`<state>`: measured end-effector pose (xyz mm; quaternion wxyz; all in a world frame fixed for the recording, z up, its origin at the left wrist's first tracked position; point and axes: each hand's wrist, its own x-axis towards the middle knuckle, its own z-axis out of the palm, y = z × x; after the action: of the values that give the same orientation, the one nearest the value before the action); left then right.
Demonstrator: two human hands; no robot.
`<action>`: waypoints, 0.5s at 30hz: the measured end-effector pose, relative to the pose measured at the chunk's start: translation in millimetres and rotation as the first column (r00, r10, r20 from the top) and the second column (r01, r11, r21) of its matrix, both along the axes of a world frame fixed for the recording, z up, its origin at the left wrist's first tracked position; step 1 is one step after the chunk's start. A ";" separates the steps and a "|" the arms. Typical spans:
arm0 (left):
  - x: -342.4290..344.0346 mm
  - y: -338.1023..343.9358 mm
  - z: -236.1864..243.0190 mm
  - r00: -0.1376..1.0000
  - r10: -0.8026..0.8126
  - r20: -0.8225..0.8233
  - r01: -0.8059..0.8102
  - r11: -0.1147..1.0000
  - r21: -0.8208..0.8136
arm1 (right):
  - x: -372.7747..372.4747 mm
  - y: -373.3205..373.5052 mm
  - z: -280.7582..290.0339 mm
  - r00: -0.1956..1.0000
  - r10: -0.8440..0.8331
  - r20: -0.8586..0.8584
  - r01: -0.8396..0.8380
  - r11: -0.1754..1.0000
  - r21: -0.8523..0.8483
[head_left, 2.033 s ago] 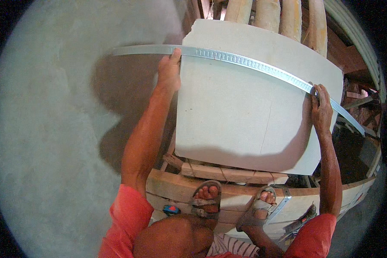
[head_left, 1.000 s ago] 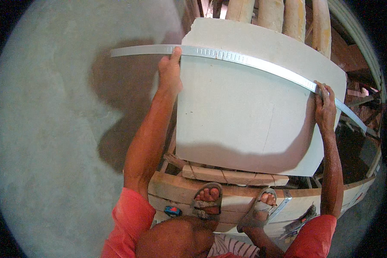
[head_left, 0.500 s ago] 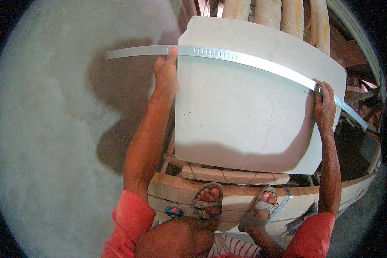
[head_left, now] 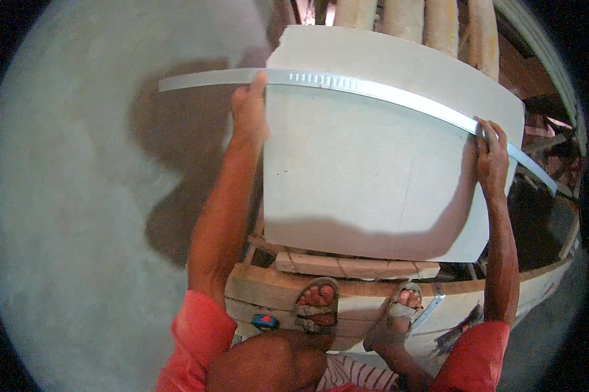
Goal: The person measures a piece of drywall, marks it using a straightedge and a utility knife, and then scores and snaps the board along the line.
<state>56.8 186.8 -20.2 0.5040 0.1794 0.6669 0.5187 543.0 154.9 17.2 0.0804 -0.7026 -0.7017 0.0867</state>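
So on my feed I had a long, silvery metal strip with slots point(head_left: 386, 95) running across the upper part of a big, pale, flat board point(head_left: 360, 176), both ends poking past its sides. The left hand point(head_left: 248, 112) looked closed on it right at the board's left edge, thumb up; the other fingers were mostly tucked away, so I couldn't tell how they gripped underneath. The right hand point(head_left: 492, 157) pinched it near the right edge, fingers point(head_left: 500, 136) draped over it. Couldn't tell if it lay dead flat, btw. IMO doing this well meant even pressure from both sides, no twist in the metal, and not trusting the curve I saw, because fisheye. The sandalled feet point(head_left: 318, 296) were on a light wooden beam point(head_left: 366, 289), which seemed a decent stance.
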 end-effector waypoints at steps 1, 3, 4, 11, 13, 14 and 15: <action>0.4 1.5 0.7 0.999 -0.005 -0.033 0.004 1.000 -0.019 | -1.8 -0.4 -1.4 1.000 -0.007 -0.011 0.007 1.000 -0.007; -4.5 -0.1 -3.3 1.000 -0.001 -0.014 0.001 1.000 -0.014 | -13.9 1.5 8.4 0.997 -0.075 -0.003 0.075 0.995 -0.068; -7.8 -0.3 -6.2 1.000 -0.003 -0.002 0.003 1.000 -0.012 | -11.0 0.7 6.5 0.999 -0.032 -0.023 0.031 0.999 -0.025; -13.6 3.8 -8.4 0.990 0.013 0.144 -0.012 1.000 -0.006 | -12.2 -2.1 13.0 0.998 -0.010 -0.057 0.008 0.999 -0.037; -9.9 5.6 -4.6 0.990 0.008 0.142 -0.004 1.000 -0.026 | -11.2 -3.0 13.1 0.999 -0.016 -0.035 0.014 0.998 -0.061; -12.4 4.9 -4.3 0.990 0.006 0.144 -0.003 1.000 -0.022 | -10.1 -2.1 11.8 1.000 -0.016 -0.025 0.014 0.997 -0.078; -14.6 4.1 -4.3 0.989 0.004 0.146 -0.001 1.000 -0.017 | -9.7 -1.8 11.5 1.000 -0.016 -0.016 0.015 0.995 -0.095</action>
<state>42.2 190.9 -24.4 0.5522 0.1359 0.6329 0.5253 533.3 153.1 28.7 0.0534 -0.7103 -0.6906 0.1250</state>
